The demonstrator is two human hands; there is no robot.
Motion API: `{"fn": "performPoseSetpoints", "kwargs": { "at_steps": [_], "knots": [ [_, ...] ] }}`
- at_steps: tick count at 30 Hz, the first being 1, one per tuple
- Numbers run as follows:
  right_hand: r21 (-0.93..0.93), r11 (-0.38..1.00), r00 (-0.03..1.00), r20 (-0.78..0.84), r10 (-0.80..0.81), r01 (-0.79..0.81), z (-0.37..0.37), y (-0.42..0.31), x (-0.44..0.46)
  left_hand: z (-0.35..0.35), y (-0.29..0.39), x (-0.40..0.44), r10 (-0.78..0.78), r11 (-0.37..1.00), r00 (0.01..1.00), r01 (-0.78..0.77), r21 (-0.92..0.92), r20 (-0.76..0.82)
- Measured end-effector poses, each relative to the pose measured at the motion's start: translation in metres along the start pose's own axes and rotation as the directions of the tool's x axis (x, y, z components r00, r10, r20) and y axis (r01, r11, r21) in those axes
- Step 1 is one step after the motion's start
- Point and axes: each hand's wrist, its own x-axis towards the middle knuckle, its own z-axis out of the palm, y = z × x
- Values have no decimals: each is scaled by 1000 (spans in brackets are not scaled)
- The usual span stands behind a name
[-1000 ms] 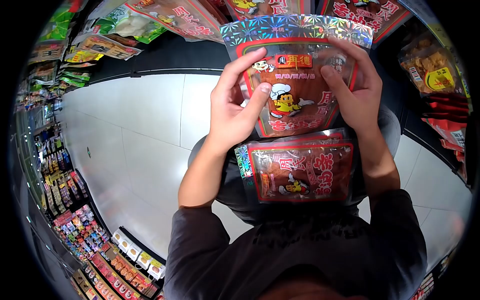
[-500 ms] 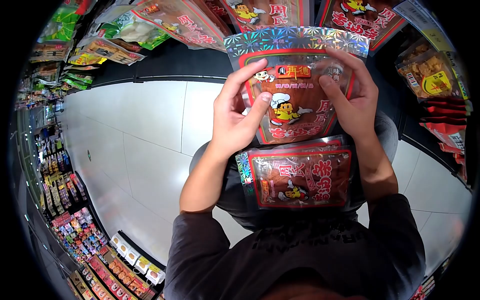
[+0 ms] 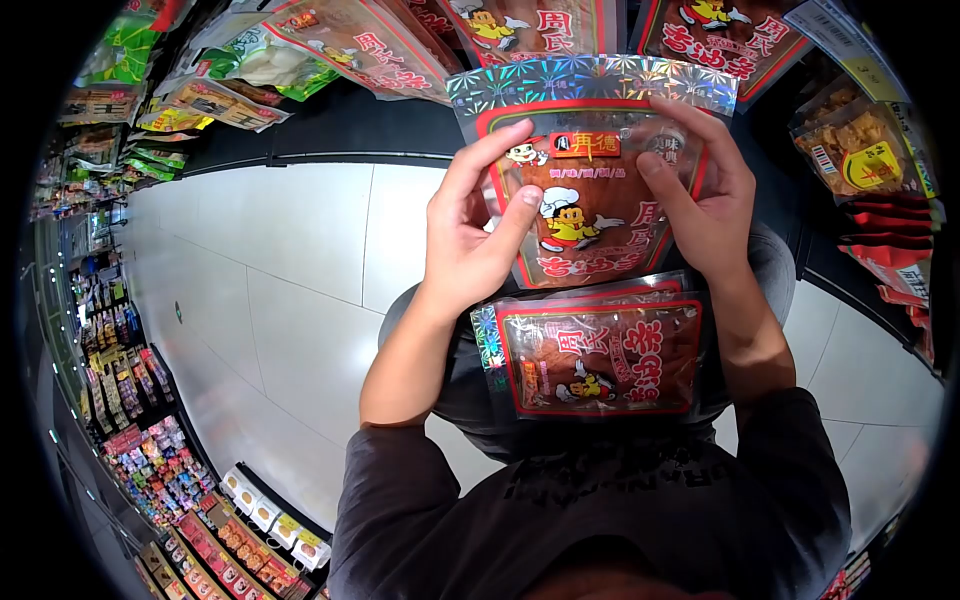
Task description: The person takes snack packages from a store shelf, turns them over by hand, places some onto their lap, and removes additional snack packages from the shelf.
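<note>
Between my two hands is an upright snack packet (image 3: pixel 590 200) with a red border, a shiny patterned top strip and a cartoon chef on its front. My left hand (image 3: pixel 475 225) grips its left edge, thumb on the front. On the right edge, my right hand (image 3: pixel 710 195) holds it with the thumb on the front near the top; the fingers behind are partly hidden. Lower down, a small stack of similar packets (image 3: pixel 605 355) lies sideways across my lap, its shiny strip to the left.
Similar large packets (image 3: pixel 540 25) stand on the shelf beyond my hands. Green and white packs (image 3: pixel 265 60) are at the upper left, yellow-labelled bags (image 3: pixel 860 150) at the right. Pale floor tiles (image 3: pixel 300 230) and a long stocked shelf (image 3: pixel 165 460) lie to the left.
Since the oldest frame, the held packet, both hands and the lap stack sit slightly lower in view, as do the shelf packets. The grip is the same.
</note>
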Motion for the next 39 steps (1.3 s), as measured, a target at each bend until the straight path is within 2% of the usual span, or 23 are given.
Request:
{"fn": "performPoseSetpoints", "kwargs": {
  "at_steps": [4,11,13,15,17,19,21,23,24,25,26,27,29,30,31,32,33,34,35,36,37,38,39],
  "knots": [
    [-50,998,996,70,48,-45,-4,-2,-1,0,0,0,7,1000,1000,-7,8,-1],
    [-24,1000,1000,-10,5,-6,1,0,-1,1,-1,0,-7,1000,1000,7,-25,-2],
    [-30,1000,1000,-16,5,-6,3,0,-2,3,-1,2,36,986,998,-26,167,-57],
    [-24,1000,1000,-17,19,-19,5,-2,-3,4,-3,2,282,774,958,-194,603,-54],
    [-62,998,999,-38,-31,29,6,0,0,9,2,-6,313,596,949,-182,782,-18],
    [-97,992,995,-55,-81,75,6,-2,1,12,6,-9,277,558,956,-242,794,97],
    [-41,999,999,-44,12,-13,6,-9,-1,20,11,-9,88,717,981,-182,673,172],
    [60,997,997,57,52,-55,11,-9,-10,33,2,-11,90,956,988,-121,267,125],
    [155,982,985,156,79,-103,13,-9,-13,34,-3,-13,88,956,989,-118,270,122],
    [16,993,922,372,-113,115,10,-7,-6,33,-8,-16,5,999,979,-12,33,203],
    [-30,970,847,494,-197,243,12,-8,-5,32,-11,-18,-55,974,952,118,-195,300],
    [-25,970,848,491,-198,241,14,-10,-5,26,-10,-19,-59,974,952,121,-191,300],
    [154,956,656,699,-284,250,15,-15,-6,12,-6,-20,28,956,926,-134,259,376],
    [156,956,657,698,-285,249,16,-16,-5,12,-4,-21,2,988,953,-50,149,304],
    [213,971,738,638,-221,107,16,-18,-6,13,-1,-20,-1,988,953,-47,150,303],
    [278,960,804,578,-140,-33,17,-20,-7,14,1,-16,-147,988,962,154,-13,231],
    [253,965,853,486,-190,71,15,-12,-3,14,1,-13,-302,923,936,334,-190,182],
    [220,975,937,344,-60,-19,16,-14,-6,16,0,-11,-220,961,969,235,-144,114],
    [202,973,979,190,75,-114,17,-18,-8,20,3,-9,-233,932,969,245,-268,79],
    [-37,993,988,113,-106,110,11,-11,-5,17,0,-8,-252,936,966,256,-243,47],
    [-282,908,951,82,-299,310,2,2,2,11,-5,-6,-270,939,963,266,-217,14],
    [-390,854,934,46,-354,343,-6,9,7,5,-8,-5,-264,921,965,251,-298,-1],
    [-351,900,959,-17,-283,259,-7,11,10,0,-7,-3,-238,918,971,217,-333,-25]
  ]
}}
